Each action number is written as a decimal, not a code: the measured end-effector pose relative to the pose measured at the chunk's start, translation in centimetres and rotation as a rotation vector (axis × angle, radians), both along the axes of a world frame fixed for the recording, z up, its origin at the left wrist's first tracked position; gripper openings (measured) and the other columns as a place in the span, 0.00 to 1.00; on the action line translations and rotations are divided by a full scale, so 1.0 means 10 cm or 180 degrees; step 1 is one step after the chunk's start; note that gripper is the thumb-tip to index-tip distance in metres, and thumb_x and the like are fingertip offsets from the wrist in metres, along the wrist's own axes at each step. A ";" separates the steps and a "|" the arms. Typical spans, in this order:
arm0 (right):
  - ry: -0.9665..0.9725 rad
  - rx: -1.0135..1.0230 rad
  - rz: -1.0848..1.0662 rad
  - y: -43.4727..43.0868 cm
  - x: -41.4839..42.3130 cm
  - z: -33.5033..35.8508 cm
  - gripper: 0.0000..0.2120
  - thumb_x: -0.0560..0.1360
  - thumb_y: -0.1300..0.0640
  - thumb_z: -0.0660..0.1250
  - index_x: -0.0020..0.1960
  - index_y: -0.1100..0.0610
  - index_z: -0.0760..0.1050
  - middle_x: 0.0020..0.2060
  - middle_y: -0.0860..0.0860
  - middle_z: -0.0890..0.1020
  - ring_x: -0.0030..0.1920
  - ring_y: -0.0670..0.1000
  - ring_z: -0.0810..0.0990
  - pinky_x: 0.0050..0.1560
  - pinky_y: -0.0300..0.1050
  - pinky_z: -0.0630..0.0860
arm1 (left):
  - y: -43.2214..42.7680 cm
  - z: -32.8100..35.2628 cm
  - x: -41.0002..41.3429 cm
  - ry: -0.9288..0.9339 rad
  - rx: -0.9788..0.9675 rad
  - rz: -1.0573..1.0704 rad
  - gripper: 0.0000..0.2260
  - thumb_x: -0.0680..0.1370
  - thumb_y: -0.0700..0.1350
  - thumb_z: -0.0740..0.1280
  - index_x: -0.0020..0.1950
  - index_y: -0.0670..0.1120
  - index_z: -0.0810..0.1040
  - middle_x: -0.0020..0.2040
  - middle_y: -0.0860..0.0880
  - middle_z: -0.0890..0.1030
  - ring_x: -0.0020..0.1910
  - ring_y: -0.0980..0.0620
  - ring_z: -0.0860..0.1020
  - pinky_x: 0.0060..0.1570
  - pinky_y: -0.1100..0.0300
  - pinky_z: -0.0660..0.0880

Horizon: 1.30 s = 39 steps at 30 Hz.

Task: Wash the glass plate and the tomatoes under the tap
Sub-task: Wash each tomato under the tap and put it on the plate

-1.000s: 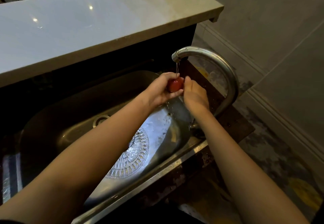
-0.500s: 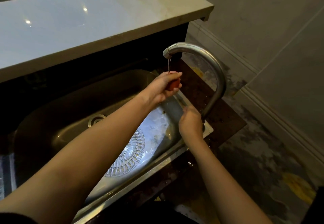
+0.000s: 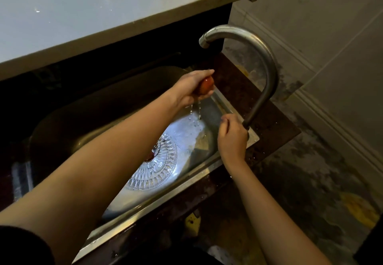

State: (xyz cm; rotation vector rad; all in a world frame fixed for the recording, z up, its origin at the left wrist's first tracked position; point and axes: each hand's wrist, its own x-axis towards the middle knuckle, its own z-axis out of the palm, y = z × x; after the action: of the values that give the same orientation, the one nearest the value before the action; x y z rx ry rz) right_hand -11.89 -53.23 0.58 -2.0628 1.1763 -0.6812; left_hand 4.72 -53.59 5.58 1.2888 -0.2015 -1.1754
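Note:
My left hand (image 3: 191,89) grips a small red tomato (image 3: 206,85) over the sink, below the spout of the curved steel tap (image 3: 267,61). Water drips from that hand; no stream shows at the spout. My right hand (image 3: 232,138) is at the base of the tap, fingers curled there; what they hold is hidden. A patterned glass plate (image 3: 159,167) lies on the sink floor, partly under my left forearm. A red spot, perhaps another tomato (image 3: 149,156), shows on the plate.
The steel sink (image 3: 234,109) is set in a dark brown counter (image 3: 269,123). A pale stone countertop (image 3: 103,15) overhangs behind. A stained floor with a yellow patch (image 3: 360,208) lies to the right, below a wall.
My right hand left the tomato and dropped to the tap's base. The thin stream from the spout has stopped. My left hand keeps the tomato and has lowered slightly.

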 end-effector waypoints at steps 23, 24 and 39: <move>0.2579 0.1254 0.1615 0.38 1.26 -1.21 0.15 0.77 0.56 0.57 0.61 0.62 0.69 0.62 0.60 0.75 0.60 0.60 0.75 0.51 0.45 0.70 | 1.79 -1.78 0.92 -0.3152 0.3273 -0.0748 0.20 0.74 0.46 0.64 0.63 0.41 0.67 0.60 0.34 0.70 0.60 0.34 0.70 0.59 0.47 0.70; 0.2738 0.1253 0.1553 0.38 1.29 -1.31 0.16 0.77 0.55 0.57 0.62 0.61 0.67 0.63 0.59 0.74 0.61 0.60 0.74 0.53 0.46 0.71 | 1.84 -1.87 0.93 -0.3212 0.3198 -0.0539 0.20 0.75 0.47 0.64 0.65 0.41 0.66 0.59 0.34 0.71 0.58 0.34 0.72 0.58 0.46 0.71; 0.2642 0.1526 0.1220 0.40 1.45 -1.89 0.26 0.81 0.47 0.49 0.58 0.66 0.74 0.56 0.64 0.79 0.56 0.62 0.78 0.57 0.49 0.73 | 2.06 -2.51 0.58 -0.3693 0.1949 -0.0296 0.26 0.74 0.57 0.60 0.71 0.55 0.61 0.65 0.48 0.71 0.59 0.51 0.71 0.61 0.51 0.66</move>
State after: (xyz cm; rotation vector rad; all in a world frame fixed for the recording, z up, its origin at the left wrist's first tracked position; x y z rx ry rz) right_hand 2.60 -49.25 -18.33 -2.0751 1.1392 0.6513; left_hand 10.53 -33.04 -19.53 2.4265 -0.7853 -0.4191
